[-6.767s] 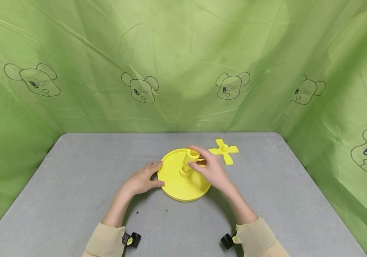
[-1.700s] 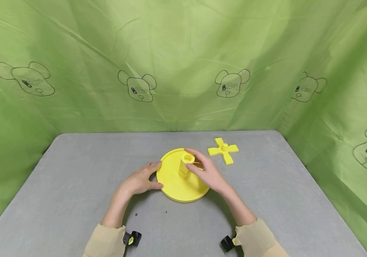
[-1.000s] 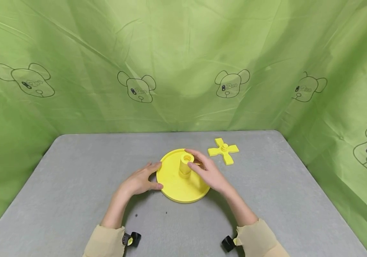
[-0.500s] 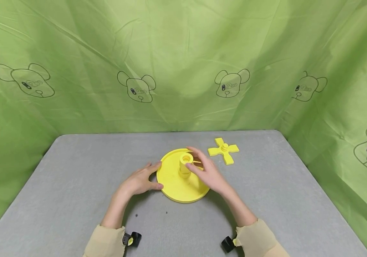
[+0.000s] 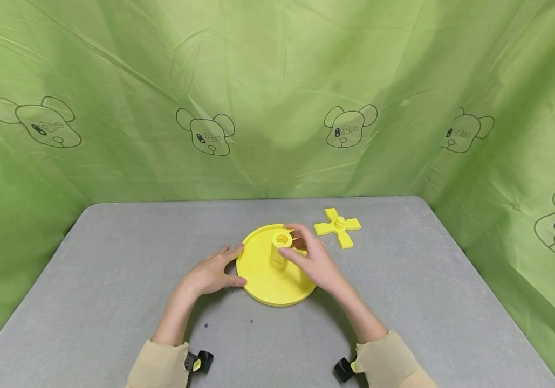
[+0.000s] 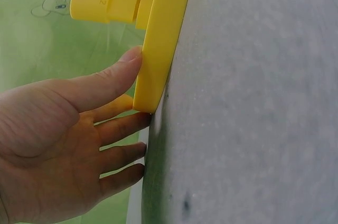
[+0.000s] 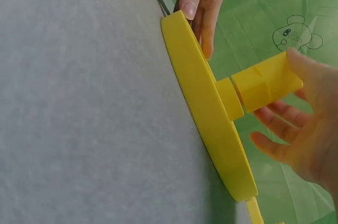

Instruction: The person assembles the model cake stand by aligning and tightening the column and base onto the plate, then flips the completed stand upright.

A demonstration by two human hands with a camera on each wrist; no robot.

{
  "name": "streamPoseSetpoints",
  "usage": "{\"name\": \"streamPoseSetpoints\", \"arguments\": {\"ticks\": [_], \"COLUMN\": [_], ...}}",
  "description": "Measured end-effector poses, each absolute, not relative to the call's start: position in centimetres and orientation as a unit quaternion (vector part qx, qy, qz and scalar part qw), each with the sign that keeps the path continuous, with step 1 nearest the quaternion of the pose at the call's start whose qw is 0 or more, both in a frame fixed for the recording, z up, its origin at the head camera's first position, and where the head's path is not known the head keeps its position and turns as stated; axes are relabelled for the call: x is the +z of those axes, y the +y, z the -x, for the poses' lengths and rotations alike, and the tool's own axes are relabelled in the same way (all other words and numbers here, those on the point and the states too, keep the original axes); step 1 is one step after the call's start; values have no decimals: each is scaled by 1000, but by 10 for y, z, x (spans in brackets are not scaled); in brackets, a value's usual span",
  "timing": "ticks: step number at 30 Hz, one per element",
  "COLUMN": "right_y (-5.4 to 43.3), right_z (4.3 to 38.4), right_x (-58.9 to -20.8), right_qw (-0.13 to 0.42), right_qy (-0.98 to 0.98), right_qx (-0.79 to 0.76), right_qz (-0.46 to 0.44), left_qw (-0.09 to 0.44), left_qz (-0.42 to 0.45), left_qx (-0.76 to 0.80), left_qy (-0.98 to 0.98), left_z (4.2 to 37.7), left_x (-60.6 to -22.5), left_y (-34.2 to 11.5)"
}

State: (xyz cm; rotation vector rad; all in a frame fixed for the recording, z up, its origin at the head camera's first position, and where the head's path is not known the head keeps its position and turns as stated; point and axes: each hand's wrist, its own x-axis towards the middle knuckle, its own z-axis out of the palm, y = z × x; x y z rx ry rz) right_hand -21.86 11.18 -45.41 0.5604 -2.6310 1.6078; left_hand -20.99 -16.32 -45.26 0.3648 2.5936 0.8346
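A round yellow tray (image 5: 258,280) with a raised rim lies on the grey table, a short collar (image 7: 229,99) rising from its middle. On that collar stands a hollow yellow tube (image 5: 278,253), nearly upright; a thin seam shows between them in the right wrist view. My right hand (image 5: 313,261) pinches the tube's upper part, thumb on the near side and fingers behind. At the tray's left rim my left hand (image 5: 211,272) rests with thumb and fingers spread and fairly straight. The left wrist view shows its thumb against the rim and a "32" on the tube (image 6: 90,3).
A flat yellow cross-shaped piece (image 5: 339,231) with a threaded stub on top lies behind and right of the tray. Green curtains (image 5: 277,97) printed with bear faces enclose the table (image 5: 427,302) at the back and sides. Small dark specks dot the tabletop near the tray.
The tube leaned with a gap at its base 6.8 seconds ago; it now stands straighter on the collar. My right fingers have shifted around it. My left hand stays at the rim.
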Motion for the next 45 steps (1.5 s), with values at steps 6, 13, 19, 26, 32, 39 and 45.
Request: {"name": "streamPoseSetpoints", "arguments": {"ticks": [6, 13, 19, 26, 32, 39, 45], "right_y": [115, 114, 111, 116, 121, 116, 112], "right_z": [218, 218, 217, 219, 220, 218, 216], "right_x": [-453, -452, -455, -455, -454, -452, -453], "right_qw": [-8, -20, -4, -11, -38, -12, 20], "right_qy": [-826, -823, -836, -810, -816, -839, -852], "right_qx": [520, 514, 512, 540, 525, 508, 488], "right_qz": [-217, -241, -197, -228, -240, -196, -187], "left_qw": [196, 196, 198, 201, 200, 200, 200], "left_qz": [-131, -129, -126, -129, -131, -133, -133], "left_qx": [298, 296, 297, 297, 294, 296, 296], "left_qy": [925, 926, 925, 924, 925, 925, 925], "left_z": [211, 210, 210, 210, 209, 209, 209], "left_x": [-453, -453, -453, -453, -453, -452, -452], "left_y": [-165, -164, -164, -164, -163, -163, -163]}}
